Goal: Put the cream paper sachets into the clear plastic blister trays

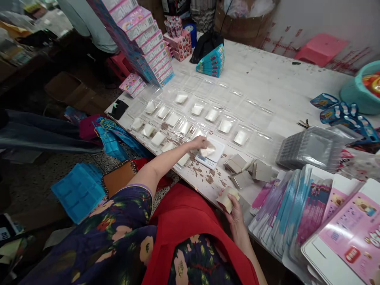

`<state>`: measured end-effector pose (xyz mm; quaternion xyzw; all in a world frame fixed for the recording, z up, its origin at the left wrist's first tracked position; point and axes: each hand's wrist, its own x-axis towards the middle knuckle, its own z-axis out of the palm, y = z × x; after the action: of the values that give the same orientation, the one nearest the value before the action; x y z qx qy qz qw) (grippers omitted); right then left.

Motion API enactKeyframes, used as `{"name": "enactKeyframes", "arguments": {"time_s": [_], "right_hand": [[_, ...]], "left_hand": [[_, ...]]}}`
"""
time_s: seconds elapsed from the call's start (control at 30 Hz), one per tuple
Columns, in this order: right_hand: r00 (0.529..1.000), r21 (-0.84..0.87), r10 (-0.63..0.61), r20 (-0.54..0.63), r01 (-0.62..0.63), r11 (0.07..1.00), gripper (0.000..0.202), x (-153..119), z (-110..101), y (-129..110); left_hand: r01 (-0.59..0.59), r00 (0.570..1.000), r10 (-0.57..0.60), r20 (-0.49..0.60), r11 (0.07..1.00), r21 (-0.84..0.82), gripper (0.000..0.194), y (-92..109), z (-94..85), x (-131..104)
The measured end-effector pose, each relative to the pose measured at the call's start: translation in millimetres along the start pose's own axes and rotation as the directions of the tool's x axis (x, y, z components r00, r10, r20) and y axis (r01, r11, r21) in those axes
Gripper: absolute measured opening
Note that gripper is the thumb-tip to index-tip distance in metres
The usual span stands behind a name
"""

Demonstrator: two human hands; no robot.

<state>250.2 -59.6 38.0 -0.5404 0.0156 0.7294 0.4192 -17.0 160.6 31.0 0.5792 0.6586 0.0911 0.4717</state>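
My left hand (199, 143) is pinched on a cream-coloured folded paper piece (208, 149). That piece is over a flat white square object (219, 148) with a printed front strip, which looks like a small scale. Near the table's front edge, my right hand (234, 209) is closed around a small stack of cream paper pieces (228, 199). Clear plastic trays (225, 126) stand in rows beyond my left hand, several with one white piece inside. Between my hands and the printed cards lie grey-beige folded pieces (237, 164).
Printed cards (297, 209) and nested clear trays (308, 148) crowd the right side. Stacked pink boxes (154, 51) rise at the back left. A teal basket (360, 89) stands far right. Blue trays (75, 192) sit low on the left. Another person (95, 27) is at upper left.
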Motion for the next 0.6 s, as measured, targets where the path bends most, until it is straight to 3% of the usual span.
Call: {"name": "enactKeyframes", "arguments": {"time_s": [0.17,0.3,0.37,0.47,0.6], "right_hand": [[0.999,0.024,0.024,0.02,-0.025,0.999,0.049,-2,6,4],[0.999,0.018,0.032,-0.024,-0.032,0.999,0.048,-2,25,15],[0.997,0.015,0.047,-0.065,-0.047,0.999,0.048,-2,47,23],[0.992,0.009,0.083,-0.092,-0.082,0.997,0.049,2,89,41],[0.995,-0.037,0.074,-0.066,-0.076,0.996,0.051,5,139,65]], "left_hand": [[0.052,0.993,-0.071,-0.092,0.98,-0.194,0.024,-28,-42.9,-17],[0.078,0.967,-0.136,-0.216,0.963,-0.258,0.025,-67,-99.8,-26],[0.097,0.943,-0.169,-0.286,0.963,-0.251,0.025,-90,-141.0,-24],[0.131,0.902,-0.191,-0.388,0.976,-0.176,0.021,-123,-216.4,-8],[0.185,0.86,-0.142,-0.491,0.982,0.039,0.015,-145,-317.5,43]]}}
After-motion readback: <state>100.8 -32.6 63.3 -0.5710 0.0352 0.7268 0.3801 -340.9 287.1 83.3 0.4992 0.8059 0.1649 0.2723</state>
